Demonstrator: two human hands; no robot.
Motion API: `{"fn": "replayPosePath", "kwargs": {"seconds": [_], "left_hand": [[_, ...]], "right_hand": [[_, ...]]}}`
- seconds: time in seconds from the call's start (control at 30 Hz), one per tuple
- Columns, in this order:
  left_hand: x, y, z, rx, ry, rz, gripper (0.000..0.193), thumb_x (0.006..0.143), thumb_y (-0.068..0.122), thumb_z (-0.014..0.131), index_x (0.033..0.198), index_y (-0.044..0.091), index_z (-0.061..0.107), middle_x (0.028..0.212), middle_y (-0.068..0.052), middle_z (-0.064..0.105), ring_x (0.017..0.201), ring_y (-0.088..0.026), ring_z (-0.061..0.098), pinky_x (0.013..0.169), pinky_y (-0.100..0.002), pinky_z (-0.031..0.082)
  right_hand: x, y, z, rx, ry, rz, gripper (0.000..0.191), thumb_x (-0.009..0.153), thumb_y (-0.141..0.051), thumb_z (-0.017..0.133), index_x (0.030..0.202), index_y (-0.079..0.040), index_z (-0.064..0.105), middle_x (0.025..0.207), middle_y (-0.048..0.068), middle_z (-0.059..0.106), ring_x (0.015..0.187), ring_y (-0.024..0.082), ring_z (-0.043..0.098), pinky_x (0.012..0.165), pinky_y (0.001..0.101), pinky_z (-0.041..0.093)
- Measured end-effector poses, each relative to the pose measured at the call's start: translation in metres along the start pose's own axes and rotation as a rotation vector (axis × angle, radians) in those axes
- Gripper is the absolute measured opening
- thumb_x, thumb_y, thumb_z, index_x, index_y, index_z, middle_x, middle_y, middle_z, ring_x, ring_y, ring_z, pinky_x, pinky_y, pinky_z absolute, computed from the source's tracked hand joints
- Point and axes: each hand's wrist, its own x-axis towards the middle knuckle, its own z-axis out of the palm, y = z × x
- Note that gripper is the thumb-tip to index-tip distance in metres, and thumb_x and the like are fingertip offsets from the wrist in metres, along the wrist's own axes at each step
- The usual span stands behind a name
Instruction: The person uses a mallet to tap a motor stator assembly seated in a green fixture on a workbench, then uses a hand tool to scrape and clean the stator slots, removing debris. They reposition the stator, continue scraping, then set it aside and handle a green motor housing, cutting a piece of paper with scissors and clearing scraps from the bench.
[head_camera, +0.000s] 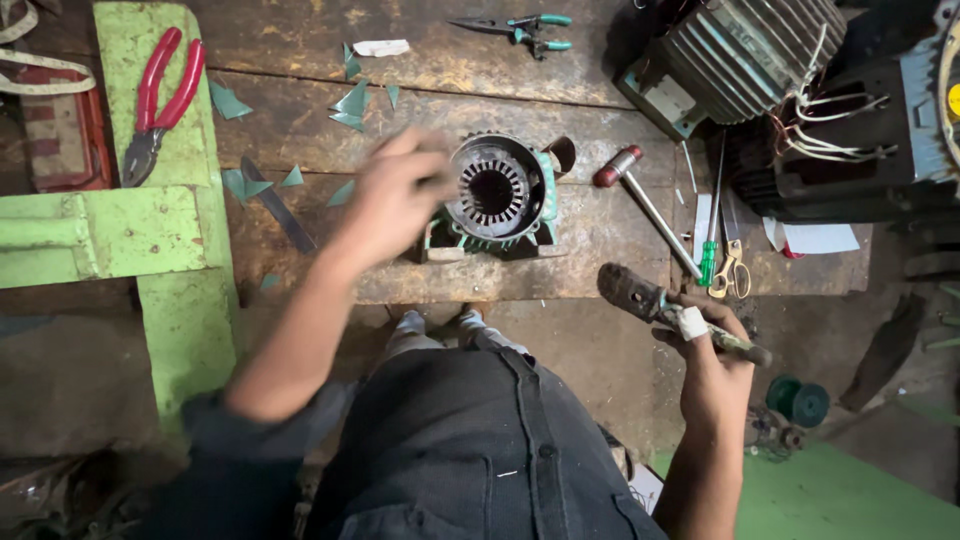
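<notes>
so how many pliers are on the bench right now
2. Red-handled pliers lie on the green stand at far left. Teal-handled pliers lie at the bench's top edge. More could be hidden under the left hand or the motors.

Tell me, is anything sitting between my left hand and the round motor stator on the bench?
Nothing visible. The left hand, motion-blurred, is at the stator's left rim, with no tool or scrap between them. The right hand holds a worn tool off to the side.
</notes>
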Motion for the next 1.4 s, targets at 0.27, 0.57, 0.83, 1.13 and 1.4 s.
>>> {"fn": "replayPosePath", "kwargs": {"seconds": [0.27,0.57,0.83,1.13,1.4], "left_hand": [[-0.061,0.007,-0.063,0.640,0.081,-0.183,0.010,0.099,0.015,0.072,0.101,0.005,0.070,0.101,-0.016,0.075,0.100,-0.035,0.070,0.089,-0.049,0.053],[-0.075,0.035,0.012,-0.327,-0.250,0.157,0.057,0.096,0.021,0.064,0.148,0.004,0.046,0.123,-0.024,0.057,0.108,-0.036,0.058,0.092,-0.047,0.051],[-0.105,-0.007,0.056,-0.370,-0.420,-0.049,0.027,0.100,0.010,0.061,0.127,0.007,0.063,0.114,-0.011,0.074,0.106,-0.017,0.069,0.093,-0.033,0.053],[-0.176,-0.060,-0.117,0.648,0.108,-0.064,0.025,0.100,0.022,0.067,0.121,0.009,0.071,0.111,-0.015,0.073,0.103,-0.032,0.069,0.106,-0.046,0.049],[-0.216,-0.028,-0.127,0.527,0.154,-0.465,0.032,0.095,0.021,0.065,0.126,0.013,0.068,0.121,-0.015,0.066,0.114,-0.040,0.061,0.098,-0.048,0.047]], "right_hand": [[0.005,-0.009,0.016,-0.004,-0.069,-0.025,0.023,0.104,-0.014,0.063,0.118,0.004,0.065,0.119,0.015,0.069,0.105,0.023,0.070,0.087,0.0413,0.061],[-0.003,0.011,0.053,0.702,-0.162,0.417,0.023,0.102,-0.026,0.069,0.114,-0.006,0.068,0.100,0.007,0.069,0.086,0.020,0.066,0.072,0.0371,0.057],[-0.020,0.018,0.074,0.523,-0.243,0.348,0.026,0.098,-0.026,0.068,0.115,-0.006,0.068,0.101,0.008,0.069,0.090,0.021,0.066,0.076,0.0399,0.057],[0.006,-0.017,0.092,-0.052,-0.052,-0.176,0.021,0.103,-0.013,0.069,0.120,0.000,0.068,0.119,0.012,0.071,0.111,0.020,0.069,0.101,0.0353,0.056],[0.067,-0.069,0.222,-0.712,-0.602,-0.529,0.031,0.087,-0.012,0.076,0.117,-0.008,0.073,0.100,0.013,0.078,0.091,0.025,0.076,0.081,0.0346,0.057]]}}
